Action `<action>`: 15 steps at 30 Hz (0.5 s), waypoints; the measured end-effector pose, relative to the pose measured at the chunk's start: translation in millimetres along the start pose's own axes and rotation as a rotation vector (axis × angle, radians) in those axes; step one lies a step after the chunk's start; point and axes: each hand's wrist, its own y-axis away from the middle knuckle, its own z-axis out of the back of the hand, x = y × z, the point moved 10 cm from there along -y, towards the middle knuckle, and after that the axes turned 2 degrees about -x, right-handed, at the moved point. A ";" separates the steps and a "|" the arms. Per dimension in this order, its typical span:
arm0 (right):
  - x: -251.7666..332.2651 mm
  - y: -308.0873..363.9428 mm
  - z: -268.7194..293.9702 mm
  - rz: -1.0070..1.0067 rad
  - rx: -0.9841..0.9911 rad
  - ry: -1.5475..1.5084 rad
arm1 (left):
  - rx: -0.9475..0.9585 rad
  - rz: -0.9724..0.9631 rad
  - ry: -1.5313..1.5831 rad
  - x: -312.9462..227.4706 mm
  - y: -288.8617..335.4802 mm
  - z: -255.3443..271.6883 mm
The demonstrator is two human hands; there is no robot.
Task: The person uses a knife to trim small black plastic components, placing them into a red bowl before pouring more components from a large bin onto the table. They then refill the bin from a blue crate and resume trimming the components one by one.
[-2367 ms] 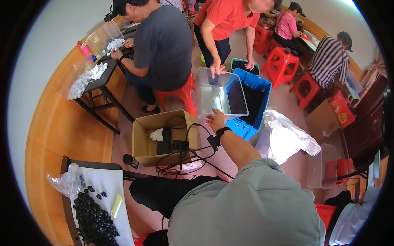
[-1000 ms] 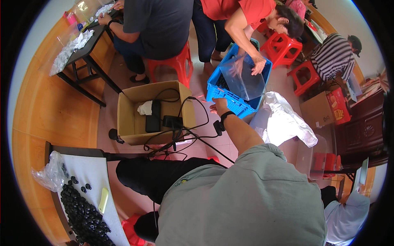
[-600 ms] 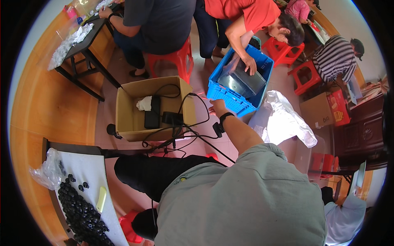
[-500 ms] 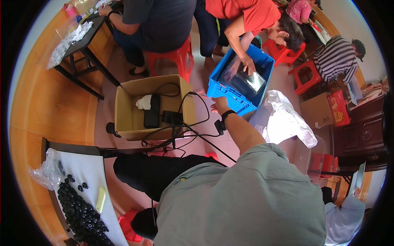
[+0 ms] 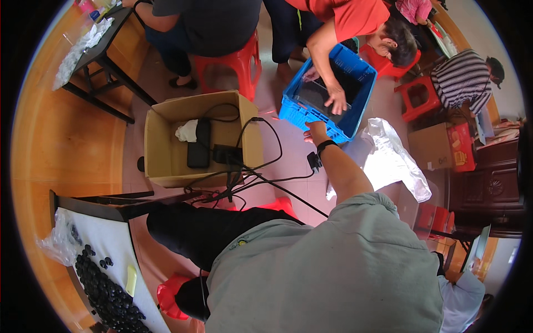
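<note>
- One blue plastic crate (image 5: 300,114) was set on the pink tiled floor, with one clear box (image 5: 316,95) lying inside it.
- One right hand (image 5: 316,131), with one black strap (image 5: 326,145) at its wrist, was placed at the crate's near rim, fingers slightly bent; whether the rim was gripped or merely touched could not be told.
- The left hand was out of view, its state impossible to tell.
- Two bare hands were lowered into the crate by one co-worker in red (image 5: 355,19), one spread over the box.
- One cardboard carton (image 5: 158,136), holding one crumpled white cloth (image 5: 187,131) and two black devices (image 5: 198,145), was left nearby.
- One heap of small black parts (image 5: 108,294), too many to count, was spread on one white-topped table (image 5: 114,236).
</note>
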 end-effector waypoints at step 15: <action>39.1 -70.6 47.1 0.484 -0.011 0.597 | 0.053 0.025 0.012 3.1 -2.5 -1.9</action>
